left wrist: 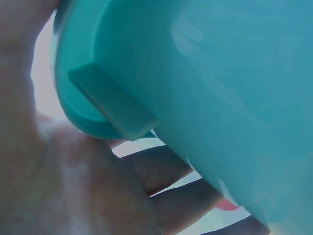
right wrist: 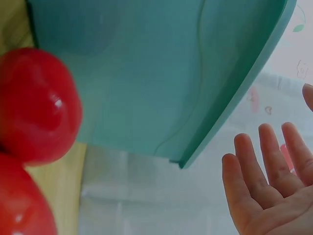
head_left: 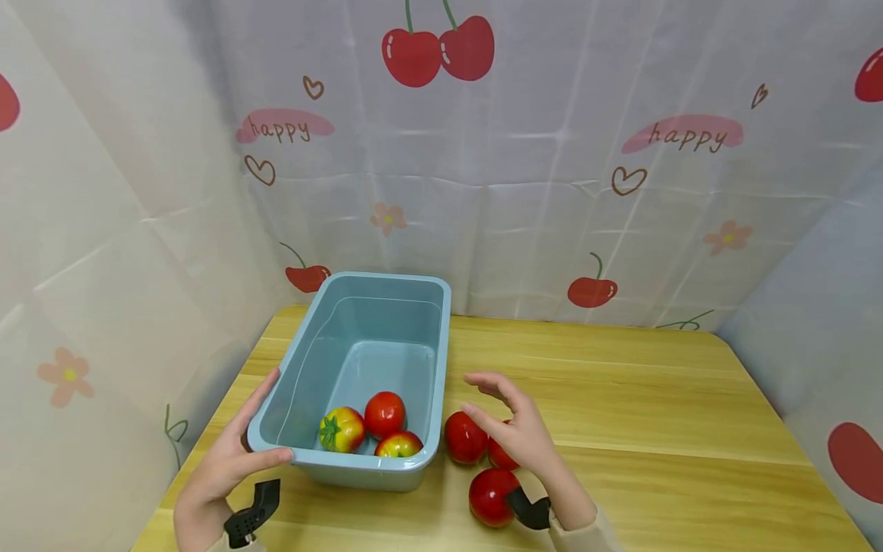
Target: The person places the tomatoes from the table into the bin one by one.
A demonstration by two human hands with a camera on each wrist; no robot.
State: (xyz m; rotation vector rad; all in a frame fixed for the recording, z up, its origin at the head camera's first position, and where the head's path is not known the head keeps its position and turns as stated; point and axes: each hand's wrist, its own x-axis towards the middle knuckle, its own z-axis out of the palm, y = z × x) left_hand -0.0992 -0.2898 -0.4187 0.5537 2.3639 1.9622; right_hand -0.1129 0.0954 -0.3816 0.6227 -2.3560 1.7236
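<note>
A person's left hand (head_left: 224,460) grips the near left corner of a blue tub (head_left: 428,337), thumb hooked over the rim and fingers curled under it, on a wooden table (head_left: 655,399) walled in by a cherry-print curtain (head_left: 552,153). The tub stands toward the table's left edge, near the back, and holds three tomatoes (head_left: 372,431) bunched at its near end (one is streaked yellow and green). The right hand (head_left: 517,429) hovers with fingers spread and holds nothing, just over three red tomatoes (head_left: 491,494) lying on the table beside the tub's near right corner. The round fruit could well roll toward the table's near edge if the open hand knocks it, and the one-cornered grip might tip the tub and spill its load.
</note>
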